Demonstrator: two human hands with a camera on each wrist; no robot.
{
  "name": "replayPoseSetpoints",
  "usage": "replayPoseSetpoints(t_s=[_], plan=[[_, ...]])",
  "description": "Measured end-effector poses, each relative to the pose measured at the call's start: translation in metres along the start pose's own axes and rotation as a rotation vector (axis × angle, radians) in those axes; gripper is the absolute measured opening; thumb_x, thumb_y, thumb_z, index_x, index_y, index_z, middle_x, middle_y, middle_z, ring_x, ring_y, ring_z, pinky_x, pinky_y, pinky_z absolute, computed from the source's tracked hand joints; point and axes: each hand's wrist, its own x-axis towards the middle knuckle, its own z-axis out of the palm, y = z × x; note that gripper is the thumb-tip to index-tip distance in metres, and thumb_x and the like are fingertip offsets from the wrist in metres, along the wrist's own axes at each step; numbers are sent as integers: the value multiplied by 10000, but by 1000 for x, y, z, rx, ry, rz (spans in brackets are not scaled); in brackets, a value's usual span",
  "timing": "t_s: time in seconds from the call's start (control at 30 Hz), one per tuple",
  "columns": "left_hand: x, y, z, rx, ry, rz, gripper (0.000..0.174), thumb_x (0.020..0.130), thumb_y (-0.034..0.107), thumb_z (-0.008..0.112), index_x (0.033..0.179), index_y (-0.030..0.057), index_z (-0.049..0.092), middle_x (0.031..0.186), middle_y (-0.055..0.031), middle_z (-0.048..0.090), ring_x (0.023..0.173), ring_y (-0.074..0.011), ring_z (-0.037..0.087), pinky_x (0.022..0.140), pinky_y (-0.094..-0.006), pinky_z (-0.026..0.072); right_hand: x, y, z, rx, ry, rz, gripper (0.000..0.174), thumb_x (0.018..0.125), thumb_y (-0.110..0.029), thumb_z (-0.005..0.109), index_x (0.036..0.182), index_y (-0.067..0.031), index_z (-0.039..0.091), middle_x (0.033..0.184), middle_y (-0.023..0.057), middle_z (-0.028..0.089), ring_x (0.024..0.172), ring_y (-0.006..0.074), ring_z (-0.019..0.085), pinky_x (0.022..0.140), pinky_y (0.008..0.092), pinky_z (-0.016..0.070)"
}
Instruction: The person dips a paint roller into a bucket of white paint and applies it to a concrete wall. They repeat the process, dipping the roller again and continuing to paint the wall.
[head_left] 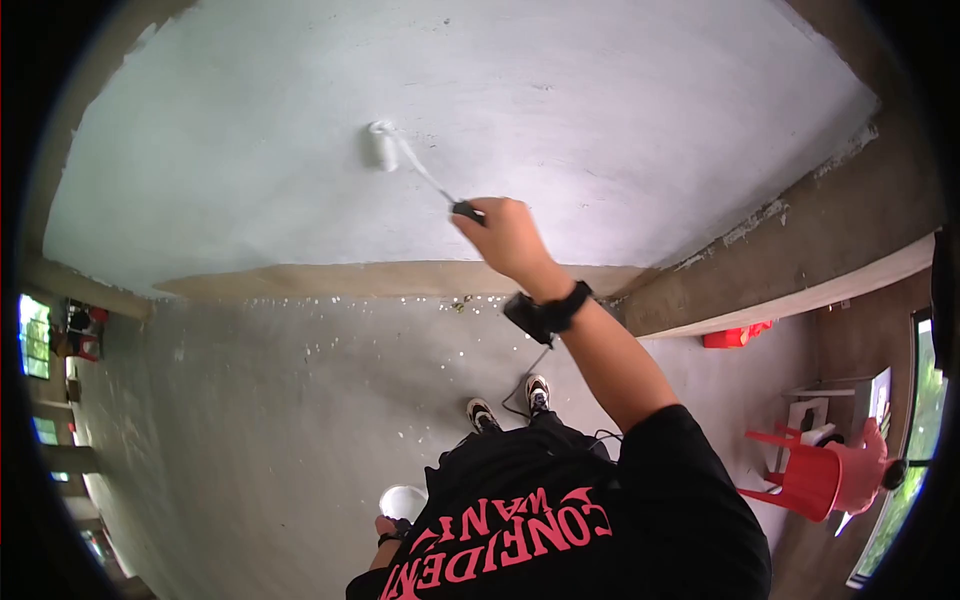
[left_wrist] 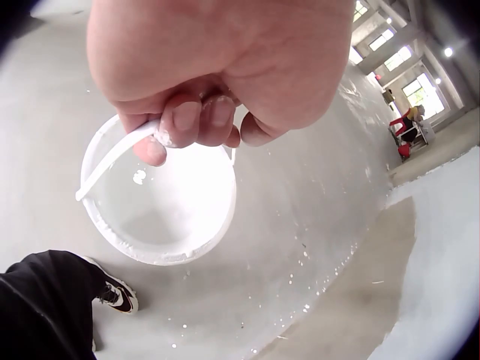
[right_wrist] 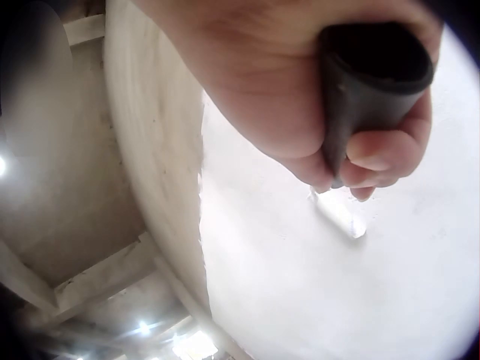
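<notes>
My right hand (head_left: 508, 238) grips the black handle (head_left: 467, 211) of a paint roller (head_left: 384, 150), whose white sleeve lies against the whitened wall. In the right wrist view, the fingers curl round the black handle (right_wrist: 367, 97), and the white roller (right_wrist: 341, 211) shows beyond them. My left hand (left_wrist: 217, 67) holds the white bail of a bucket (left_wrist: 161, 259), its fingers hooked round it. White paint shows inside the bucket and on one fingertip. In the head view the left hand (head_left: 384, 526) is low beside the body, partly hidden by the shirt.
A painted white wall (head_left: 600, 110) fills the upper view, with a bare brown strip (head_left: 400, 277) along its foot. White drips spot the grey floor (head_left: 250, 420). A red chair (head_left: 810, 480) stands at the right near a small table. A cable (head_left: 515, 395) runs by the shoes.
</notes>
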Motion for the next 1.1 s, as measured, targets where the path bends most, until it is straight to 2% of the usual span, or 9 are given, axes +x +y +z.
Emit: replayPoseSetpoints(t_s=[0.1, 0.17, 0.23, 0.5, 0.6, 0.63, 0.7, 0.8, 1.1], plan=[[-9, 1, 3, 391, 28, 160, 218, 850, 146, 392, 638, 106, 426, 591, 2, 382, 523, -173, 384, 478, -350, 316, -30, 28, -39, -64, 33, 102, 239, 885, -207, 681, 960, 20, 698, 542, 53, 522, 462, 88, 455, 452, 289, 380], [-2, -1, 5, 21, 68, -25, 204, 844, 149, 386, 646, 126, 427, 593, 4, 383, 518, -172, 371, 484, -349, 305, -58, 49, -67, 24, 93, 221, 229, 891, -187, 684, 992, 17, 698, 577, 12, 557, 456, 49, 444, 418, 259, 362], [0, 5, 11, 78, 55, -12, 206, 834, 156, 388, 628, 148, 377, 578, 5, 358, 510, -169, 358, 481, -359, 298, -83, 62, -95, 113, 167, 392, 237, 901, -178, 681, 1024, 25, 692, 629, 2, 593, 452, 34, 456, 398, 231, 359], [30, 49, 34, 28, -61, 5, 207, 819, 164, 405, 627, 174, 328, 563, 20, 303, 488, -151, 302, 470, -347, 268, -158, 136, -217, 61, 409, 592, 253, 898, -203, 688, 954, 43, 691, 609, 10, 584, 418, 52, 483, 361, 238, 356], [46, 63, 59, 20, -94, 9, 211, 815, 166, 410, 627, 181, 314, 559, 25, 287, 482, -147, 286, 467, -343, 260, -173, 156, -250, 14, 471, 594, 265, 920, -220, 663, 787, 9, 644, 610, 7, 565, 393, 59, 473, 336, 234, 341], [25, 79, 80, 292, -134, 228, 199, 824, 188, 426, 650, 174, 332, 573, 20, 292, 494, -149, 300, 475, -332, 291, -177, 162, -260, -11, 488, 606, 265, 920, -221, 663, 786, 6, 646, 610, 10, 564, 390, 63, 473, 333, 236, 339], [24, 94, 102, 179, -124, 168, 183, 832, 198, 435, 674, 171, 347, 577, 16, 301, 486, -150, 301, 467, -325, 290, -187, 184, -277, -17, 529, 622, 280, 904, -220, 680, 780, 28, 642, 585, 15, 565, 405, 70, 492, 348, 245, 352], [10, 115, 124, -118, -115, 14, 150, 853, 208, 455, 734, 155, 378, 584, 5, 310, 461, -150, 309, 445, -323, 309, -195, 204, -296, -19, 707, 642, 302, 913, -221, 663, 720, 9, 626, 561, 19, 546, 379, 85, 489, 338, 263, 357], [-5, 129, 140, -73, -151, 14, 167, 859, 194, 442, 730, 146, 347, 576, 8, 295, 435, -147, 292, 438, -337, 324, -169, 145, -243, 6, 541, 646, 245, 890, -221, 696, 796, 5, 684, 558, -13, 531, 423, 58, 444, 379, 265, 359]])
